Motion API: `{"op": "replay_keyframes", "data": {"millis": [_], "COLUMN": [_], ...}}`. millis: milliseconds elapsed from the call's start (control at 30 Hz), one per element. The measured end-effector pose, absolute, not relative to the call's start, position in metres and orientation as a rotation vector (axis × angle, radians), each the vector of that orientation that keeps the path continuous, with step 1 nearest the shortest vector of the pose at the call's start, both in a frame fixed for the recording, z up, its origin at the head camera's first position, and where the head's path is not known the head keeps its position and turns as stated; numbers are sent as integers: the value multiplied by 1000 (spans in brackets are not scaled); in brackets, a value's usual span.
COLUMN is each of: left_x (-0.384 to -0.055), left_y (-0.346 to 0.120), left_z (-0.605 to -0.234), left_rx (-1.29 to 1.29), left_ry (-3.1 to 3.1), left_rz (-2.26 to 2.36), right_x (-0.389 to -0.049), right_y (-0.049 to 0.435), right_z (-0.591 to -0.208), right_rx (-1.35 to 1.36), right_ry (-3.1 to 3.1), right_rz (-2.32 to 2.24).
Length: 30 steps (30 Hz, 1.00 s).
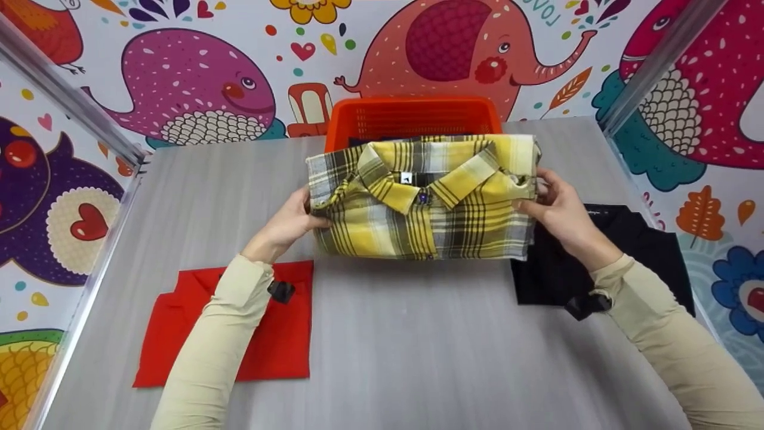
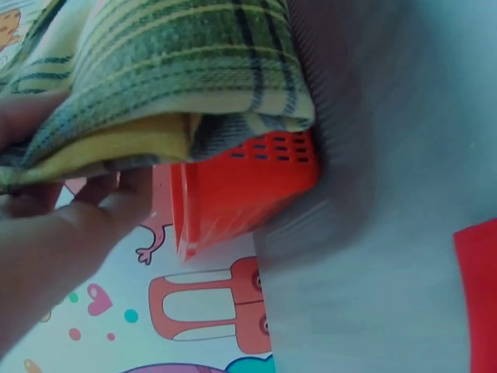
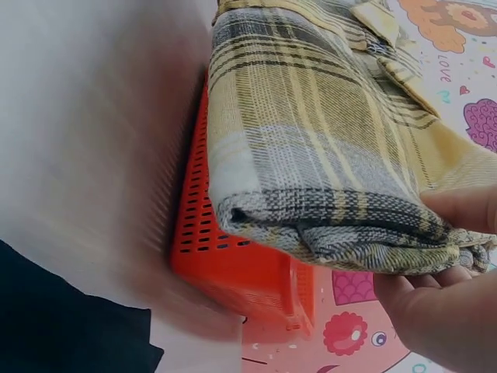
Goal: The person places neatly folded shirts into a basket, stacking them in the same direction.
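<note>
A folded yellow, grey and black plaid shirt is held up level between both hands, collar side up. My left hand grips its left edge, thumb on top and fingers beneath. On the opposite edge my right hand pinches the folded layers the same way, as the right wrist view also shows. Behind and partly under the shirt stands an orange-red plastic basket. Some dark cloth shows inside it; the shirt hides the basket's front. In the left wrist view the basket's perforated wall appears below the shirt's folded edge.
A folded red shirt lies on the grey table at the left, partly under the left forearm. At the right lies a folded black garment, partly behind the right forearm. Cartoon-printed wall panels enclose the back and sides.
</note>
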<state>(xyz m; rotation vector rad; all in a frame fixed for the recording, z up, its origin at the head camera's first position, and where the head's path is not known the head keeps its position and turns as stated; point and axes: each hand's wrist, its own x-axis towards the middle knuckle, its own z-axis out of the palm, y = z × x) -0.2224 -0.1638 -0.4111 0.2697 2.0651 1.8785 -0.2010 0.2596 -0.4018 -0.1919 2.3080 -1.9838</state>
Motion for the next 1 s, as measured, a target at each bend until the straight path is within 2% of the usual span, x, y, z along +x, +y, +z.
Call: {"op": "replay_keyframes", "data": {"millis": [200,533,700,1000], "left_x": [-237,-263,-279,-301], "left_y": [-164,-149,-142,-138], "left_z": [-404,-384,-383,-384], "left_rx": [246,142,154,54], "left_ry": [2101,2168,2178,2220], "left_rz": [1912,2038,2150,2212], "right_x": [-215,-247,-264,-290], "right_y": [256,249,243,234], "right_z": [-392,-370,-362,-349], "right_rx": [-210,-51,38,31], "right_ry": [2307,2395,2401,2439], "right_rz": [-1963,-1977,-1979,-1852]}}
